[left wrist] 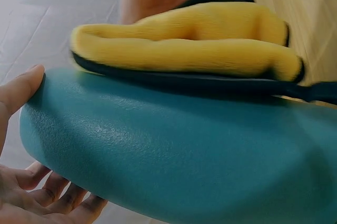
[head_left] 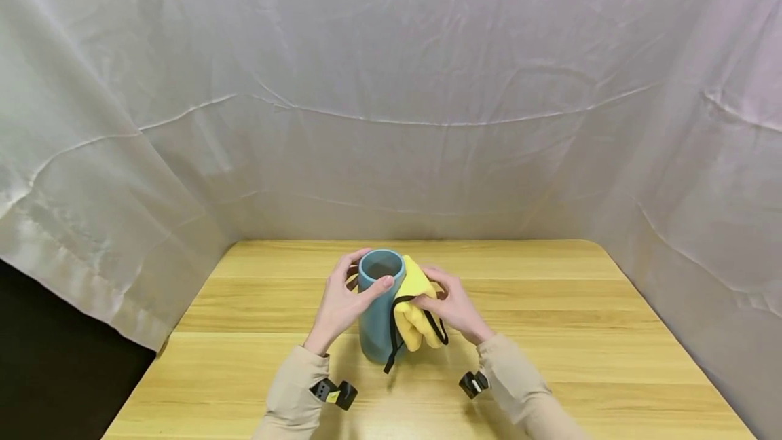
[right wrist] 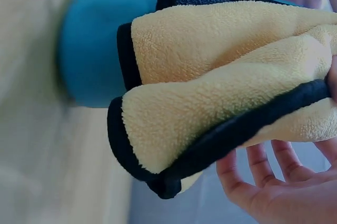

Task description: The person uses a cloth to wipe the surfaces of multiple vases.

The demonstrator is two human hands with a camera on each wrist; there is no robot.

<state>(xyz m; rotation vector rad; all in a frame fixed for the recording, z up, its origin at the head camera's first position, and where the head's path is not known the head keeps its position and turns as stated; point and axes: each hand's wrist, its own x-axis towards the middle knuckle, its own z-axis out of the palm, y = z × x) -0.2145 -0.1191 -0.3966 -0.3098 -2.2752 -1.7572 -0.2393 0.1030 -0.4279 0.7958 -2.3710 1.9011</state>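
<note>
1. While the left hand grips the blue cylinder near its open top, thumb in front and fingers round the far side, the right hand pinches the folded yellow cloth.
2. Between the two hands, the cylinder stands upright on the table; the cloth lies against its side nearest the right hand.
3. Judging by this hold, the step in hand is wiping the cylinder's outside.
4. Next, the move probably calls for light right-hand pressure along the wall, with the left steadying or turning the cylinder.
</note>
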